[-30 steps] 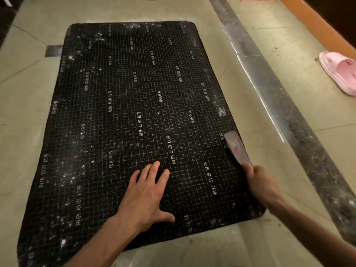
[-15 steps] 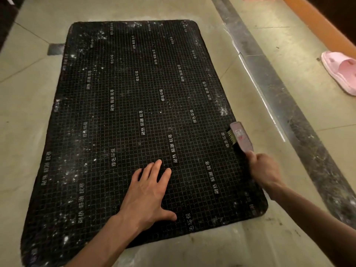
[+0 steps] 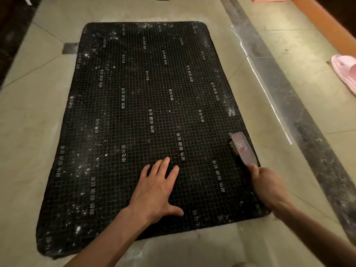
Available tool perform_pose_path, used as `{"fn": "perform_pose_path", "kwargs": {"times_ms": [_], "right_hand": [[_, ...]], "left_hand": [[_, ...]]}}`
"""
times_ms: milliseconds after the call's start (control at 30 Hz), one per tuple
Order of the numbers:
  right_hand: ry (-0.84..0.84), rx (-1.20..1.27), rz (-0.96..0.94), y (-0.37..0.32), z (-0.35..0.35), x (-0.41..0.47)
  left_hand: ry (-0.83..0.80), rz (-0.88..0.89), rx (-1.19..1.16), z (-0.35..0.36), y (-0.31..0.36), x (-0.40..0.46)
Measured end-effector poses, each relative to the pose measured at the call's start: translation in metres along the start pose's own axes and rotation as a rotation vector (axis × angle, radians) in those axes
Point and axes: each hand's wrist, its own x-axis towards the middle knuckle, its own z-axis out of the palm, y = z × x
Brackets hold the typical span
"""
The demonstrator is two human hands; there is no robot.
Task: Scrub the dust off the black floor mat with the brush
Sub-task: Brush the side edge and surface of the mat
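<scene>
The black floor mat (image 3: 146, 105) lies flat on the tiled floor, printed with a fine white grid and white characters. White dust specks cover its left side, far edge and a patch at the right edge. My left hand (image 3: 154, 191) rests flat on the near middle of the mat, fingers spread. My right hand (image 3: 269, 186) grips the handle of a grey brush (image 3: 243, 149), whose bristles touch the mat near its right edge.
A pink slipper (image 3: 344, 71) lies on the floor at the far right. A dark stone strip (image 3: 300, 105) runs diagonally beside the mat's right side. An orange skirting (image 3: 323, 26) borders the upper right. White dust lies on the floor by the mat's near edge.
The brush has slid a little farther up along the mat's right edge and tilted so its bristles show. My left hand has stayed pressed on the mat.
</scene>
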Motion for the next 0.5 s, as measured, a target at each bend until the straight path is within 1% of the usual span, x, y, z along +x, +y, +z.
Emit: {"fn": "perform_pose_path", "kwargs": {"times_ms": [67,133,167,233,333,400,433,500], "right_hand": [[-0.072,0.011,-0.019,-0.012,0.037,-0.032],[-0.179,-0.034,-0.140,-0.023,0.070,-0.069],[-0.188,-0.075,-0.193,-0.027,0.073,-0.073],[-0.164,-0.090,-0.179,-0.034,0.063,-0.060],[-0.068,-0.032,-0.093,-0.037,0.040,-0.040],[-0.077,-0.132,-0.143,-0.044,0.055,-0.053],[-0.141,-0.173,-0.194,-0.052,0.071,-0.073],[-0.330,-0.277,-0.308,-0.074,0.098,-0.120]], "left_hand": [[0.004,0.009,-0.006,-0.001,0.000,0.000],[0.019,0.017,0.000,-0.001,-0.003,-0.003],[0.033,0.023,0.008,-0.003,-0.006,-0.004],[0.036,0.007,0.027,-0.004,-0.017,-0.014],[0.075,-0.070,0.029,-0.005,-0.040,-0.035],[0.078,-0.106,0.013,-0.003,-0.051,-0.046],[0.087,-0.122,0.006,-0.003,-0.056,-0.052],[0.103,-0.151,0.005,-0.003,-0.066,-0.062]]}}
